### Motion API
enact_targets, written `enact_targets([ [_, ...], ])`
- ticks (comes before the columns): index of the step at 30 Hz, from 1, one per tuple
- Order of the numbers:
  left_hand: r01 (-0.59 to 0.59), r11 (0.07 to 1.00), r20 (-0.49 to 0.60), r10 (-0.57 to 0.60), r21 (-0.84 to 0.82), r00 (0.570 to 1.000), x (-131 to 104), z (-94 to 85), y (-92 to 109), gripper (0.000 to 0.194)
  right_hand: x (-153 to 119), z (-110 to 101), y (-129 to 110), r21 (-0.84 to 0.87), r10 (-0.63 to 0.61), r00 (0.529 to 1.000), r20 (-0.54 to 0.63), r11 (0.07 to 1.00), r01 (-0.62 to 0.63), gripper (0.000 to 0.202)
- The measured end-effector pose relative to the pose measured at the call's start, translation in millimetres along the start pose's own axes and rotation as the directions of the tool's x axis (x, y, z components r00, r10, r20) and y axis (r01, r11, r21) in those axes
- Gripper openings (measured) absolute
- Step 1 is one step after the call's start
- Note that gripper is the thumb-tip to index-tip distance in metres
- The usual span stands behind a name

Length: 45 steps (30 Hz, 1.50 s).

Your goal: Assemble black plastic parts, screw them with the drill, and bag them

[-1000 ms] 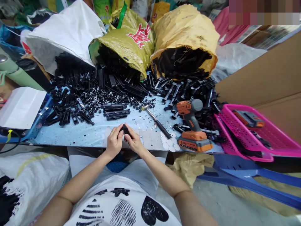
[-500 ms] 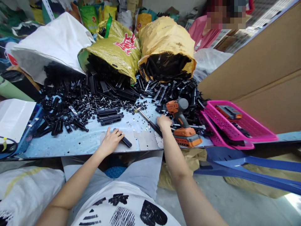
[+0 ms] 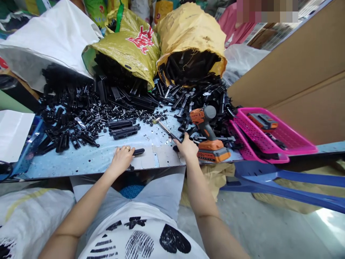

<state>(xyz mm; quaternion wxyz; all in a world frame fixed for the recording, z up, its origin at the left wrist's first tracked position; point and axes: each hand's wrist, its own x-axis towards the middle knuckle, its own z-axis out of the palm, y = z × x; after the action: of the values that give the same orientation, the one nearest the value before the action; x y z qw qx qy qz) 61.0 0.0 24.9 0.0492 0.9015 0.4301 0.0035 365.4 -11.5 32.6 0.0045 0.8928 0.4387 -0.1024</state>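
Near the table's front edge (image 3: 81,158), fingers of the left hand (image 3: 122,159) grasp a black strip (image 3: 139,151), seemingly steadying it, while the right hand's (image 3: 188,146) clasp a hammer (image 3: 165,128).

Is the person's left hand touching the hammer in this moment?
Apart. The head view shows it: a stretch of blue tabletop separates the left hand from the hammer.

Left of the hammer (image 3: 165,128), tabletop (image 3: 148,138) lies open; rightward, the drill (image 3: 208,132) obstructs.
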Motion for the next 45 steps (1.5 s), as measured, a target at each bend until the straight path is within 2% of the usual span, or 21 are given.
enact_targets([
  [3, -0.013, 0.999, 0.012, 0.013, -0.053, 1.0, 4.9, 4.3, 3.6, 0.032, -0.4, 3.0, 5.2, 0.074, 0.085, 0.993, -0.079, 0.994, -0.08, 0.07],
  [5, -0.01, 0.998, 0.018, 0.012, -0.066, 1.0, 6.0, 5.0, 4.4, 0.028, -1.0, 6.9, 12.6, 0.176, 0.069, 0.989, -0.131, 0.983, -0.046, 0.074],
  [8, -0.014, 0.995, 0.001, 0.014, -0.099, 1.0, 4.0, 5.9, 2.6, 0.025, -10.8, 19.2, 22.5, 0.442, -0.103, 0.98, -0.169, 0.881, 0.168, 0.068],
  [11, -0.014, 0.988, -0.011, 0.012, -0.154, 1.0, 4.0, 9.3, 0.2, 0.027, -30.2, 32.3, 19.9, 0.599, -0.34, 0.923, -0.178, 0.707, 0.376, 0.046],
  [14, -0.03, 0.975, -0.008, 0.029, -0.221, 1.0, 8.4, 14.1, -1.0, 0.03, -49.1, 35.0, 8.4, 0.535, -0.568, 0.813, -0.13, 0.65, 0.54, 0.031],
  [17, -0.057, 0.964, -0.01, 0.057, -0.258, 0.998, 12.5, 16.8, -1.6, 0.031, -57.1, 28.6, -0.7, 0.376, -0.785, 0.618, 0.037, 0.584, 0.719, 0.03],
  [19, -0.066, 0.962, 0.0, 0.068, -0.263, 0.998, 13.7, 16.3, -1.1, 0.032, -56.4, 24.7, -4.9, 0.245, -0.863, 0.493, 0.105, 0.503, 0.829, 0.033],
  [20, -0.066, 0.963, 0.01, 0.071, -0.262, 0.997, 14.0, 15.4, -0.3, 0.033, -55.0, 23.9, -7.1, 0.175, -0.887, 0.447, 0.116, 0.461, 0.87, 0.035],
  [22, -0.063, 0.965, 0.036, 0.074, -0.253, 0.997, 14.6, 12.5, 2.4, 0.035, -51.7, 24.4, -12.4, 0.049, -0.916, 0.383, 0.122, 0.391, 0.919, 0.037],
  [24, -0.06, 0.968, 0.058, 0.077, -0.242, 0.995, 15.0, 8.6, 6.2, 0.036, -49.6, 26.4, -18.1, -0.04, -0.926, 0.355, 0.128, 0.353, 0.935, 0.039],
  [27, -0.046, 0.972, 0.06, 0.062, -0.232, 0.996, 13.9, 3.1, 11.4, 0.041, -51.9, 26.8, -24.0, -0.113, -0.932, 0.348, 0.104, 0.336, 0.935, 0.041],
  [31, -0.022, 0.966, 0.0, 0.022, -0.257, 1.0, 8.7, 1.3, 12.2, 0.064, -64.0, 16.4, -25.8, -0.25, -0.94, 0.341, -0.007, 0.331, 0.91, 0.041],
  [36, -0.02, 0.951, -0.099, -0.011, -0.307, 0.995, 3.4, 7.6, 7.5, 0.055, -73.1, -5.7, -32.6, -0.367, -0.962, 0.266, -0.057, 0.268, 0.891, 0.039],
  [40, -0.074, 0.949, -0.165, 0.023, -0.307, 0.986, -1.6, 11.8, 5.9, 0.044, -73.5, -21.6, -41.4, -0.4, -0.981, 0.195, -0.011, 0.183, 0.898, 0.035],
  [45, -0.091, 0.946, -0.213, 0.024, -0.31, 0.977, -4.1, 14.6, 3.1, 0.043, -72.5, -34.3, -47.3, -0.414, -0.988, 0.152, 0.031, 0.126, 0.902, 0.03],
])
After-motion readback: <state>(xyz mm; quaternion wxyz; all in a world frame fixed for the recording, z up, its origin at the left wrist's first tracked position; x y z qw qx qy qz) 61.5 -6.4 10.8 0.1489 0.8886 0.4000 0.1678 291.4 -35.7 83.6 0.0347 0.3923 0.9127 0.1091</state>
